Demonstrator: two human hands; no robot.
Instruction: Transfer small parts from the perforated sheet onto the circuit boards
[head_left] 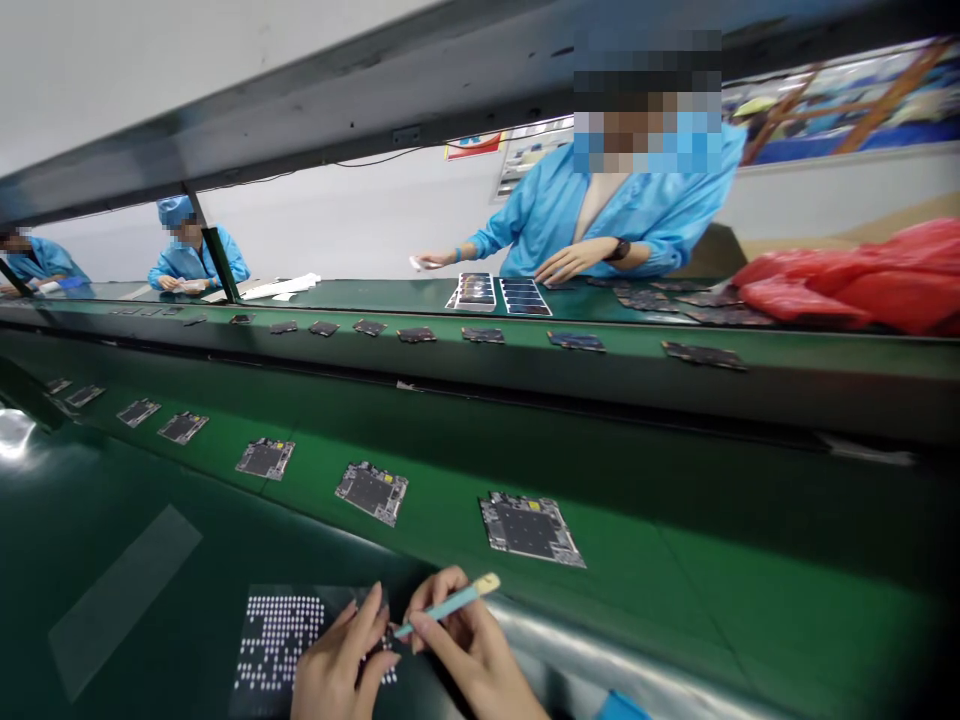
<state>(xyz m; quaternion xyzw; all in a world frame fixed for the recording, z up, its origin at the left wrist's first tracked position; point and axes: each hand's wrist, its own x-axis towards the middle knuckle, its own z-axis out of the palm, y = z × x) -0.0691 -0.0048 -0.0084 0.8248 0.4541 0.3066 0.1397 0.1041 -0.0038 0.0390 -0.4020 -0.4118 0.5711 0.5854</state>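
My right hand [469,640] pinches a slim light-blue tool [442,610] with a cream end, probably a brush; its thin tip points down-left towards my left hand [341,665]. The left hand's curled fingers sit over the edge of a dark plate with white dots [274,640], probably a stencil. Whether they grip anything is hidden. Several dark circuit boards lie in a row on the green conveyor belt [660,590], the nearest board [529,530] just above my hands, apart from them.
A second raised belt [480,355] carries more boards. Beyond it, a co-worker in a blue smock [600,210] stands by dark trays [474,290], and other blue-clad workers [199,260] sit left. A red plastic bag [840,280] lies right. A dark overhead beam [300,110] crosses above.
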